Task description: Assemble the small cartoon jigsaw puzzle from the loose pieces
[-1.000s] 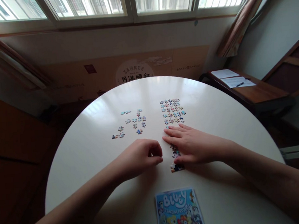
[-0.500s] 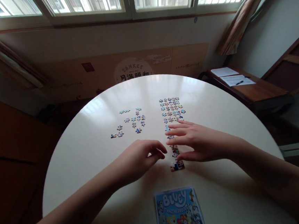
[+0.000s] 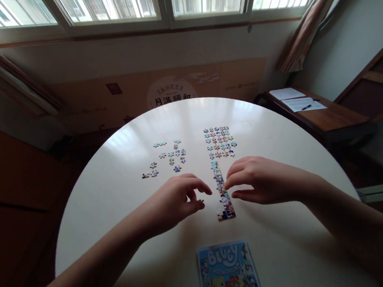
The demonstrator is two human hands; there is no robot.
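A narrow strip of joined jigsaw pieces (image 3: pixel 223 194) runs toward me on the white round table (image 3: pixel 126 238). My right hand (image 3: pixel 257 180) is at its right side, fingertips at the strip's edge and thumb apart from them. Left of the strip is my left hand (image 3: pixel 178 198), index finger and thumb spread in a curve. A small loose puzzle piece (image 3: pixel 201 200) shows at the left thumb tip; whether it rests on the table or against the thumb I cannot tell. The left hand's other fingers are partly hidden.
Loose pieces stand in rows (image 3: pixel 218 142) beyond the strip. More scattered pieces (image 3: pixel 171 154) lie to the left. A Bluey picture sheet (image 3: pixel 228 272) is at the near edge. A wooden side table (image 3: pixel 336 115) with papers stands at the right.
My right hand has drawn back to the right and its fingers have come closer together, uncovering the strip. My left thumb and index finger have parted, and a small piece now shows there.
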